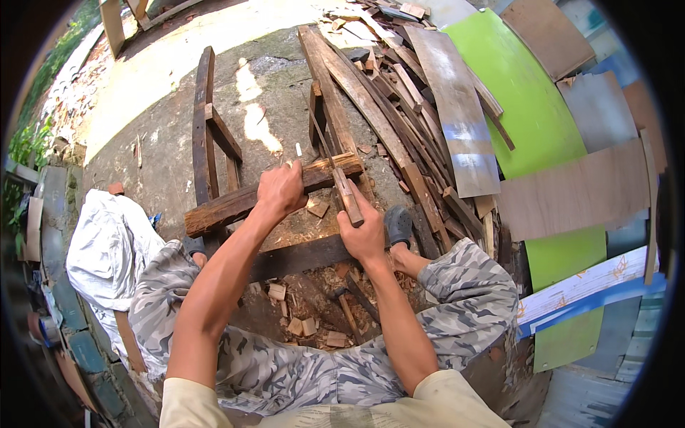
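Sawing a weathered dark timber beam (235, 203) laid across a rough wooden sawhorse frame (207, 128).

Left hand (280, 189) clamped over the beam near its right end, pressing it down onto the frame; right hand (362, 232) closed around the pale wooden handle of a thin-bladed handsaw (335, 167), blade crossing the beam just beside the left fingers. Best done with long, level strokes, beam pinned hard, fingers kept off the cut line. Sawdust and small pale wood offcuts (300, 324) scattered on the concrete ground between the knees. Heap of old planks (399, 107) close on the right, a bright green board (528, 107) beyond, a white sack (107, 242) at left; planks crowding the saw's far end.
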Tool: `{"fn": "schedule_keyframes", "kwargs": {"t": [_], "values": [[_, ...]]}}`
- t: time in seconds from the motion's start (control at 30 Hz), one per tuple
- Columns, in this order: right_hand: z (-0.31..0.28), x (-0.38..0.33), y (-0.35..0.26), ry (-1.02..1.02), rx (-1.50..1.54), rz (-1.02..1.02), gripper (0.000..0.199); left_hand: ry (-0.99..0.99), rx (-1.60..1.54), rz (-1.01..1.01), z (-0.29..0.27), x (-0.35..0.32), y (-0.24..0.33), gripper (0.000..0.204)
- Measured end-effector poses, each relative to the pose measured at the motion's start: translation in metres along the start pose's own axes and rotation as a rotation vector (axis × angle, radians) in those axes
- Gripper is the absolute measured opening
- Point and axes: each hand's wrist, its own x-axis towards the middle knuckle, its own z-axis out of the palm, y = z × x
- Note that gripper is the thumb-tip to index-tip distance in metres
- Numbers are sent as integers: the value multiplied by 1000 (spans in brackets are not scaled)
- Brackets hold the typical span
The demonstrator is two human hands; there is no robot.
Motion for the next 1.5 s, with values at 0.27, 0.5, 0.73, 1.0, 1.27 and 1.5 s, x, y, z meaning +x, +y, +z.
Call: {"fn": "schedule_keyframes", "kwargs": {"t": [0.27,0.5,0.73,1.0,1.27,1.5], "values": [[-9,-27,-14,-4,52,104,62,71,48,97,9,-10,6,54],[-13,-20,-21,-40,34,120,61,18,37,103,3,-7,9,37],[-15,-8,-10,-13,35,58,60,72,9,52,5,1,8,46],[-51,-77,-58,-46,15,126,60,-7,3,42,1,-2,5,38],[-106,-154,-84,-109,86,315,59,-32,20,77,-2,-1,4,33],[-5,-9,-8,79,-35,-27,60,42,3,91,4,3,12,28]]}}
